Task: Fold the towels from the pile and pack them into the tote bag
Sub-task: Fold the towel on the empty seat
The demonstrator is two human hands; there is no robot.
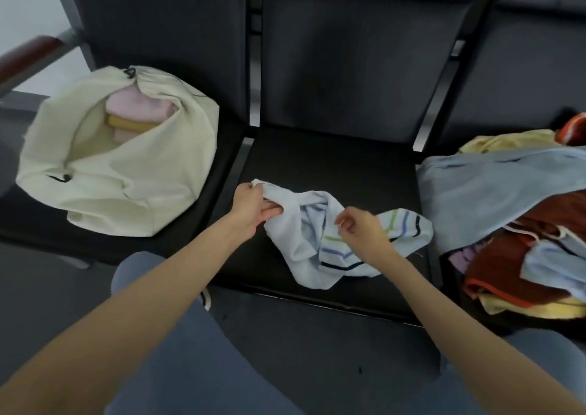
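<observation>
Left hand (250, 205) at frame center has its fingers (269, 213) curled tight around a bunched corner of the pale blue striped towel (317, 243), which lies crumpled on the black middle seat (333, 160); right hand (361, 227) just right of center hovers over the towel's striped part, thumb and forefinger pressed together in a pinch, but whether they actually catch cloth I cannot tell. Cream tote bag (126, 167) sits on the seat at left frame with folded pink and yellow towels (136, 113) inside. Pile of unfolded towels (507, 199) at right edge.
</observation>
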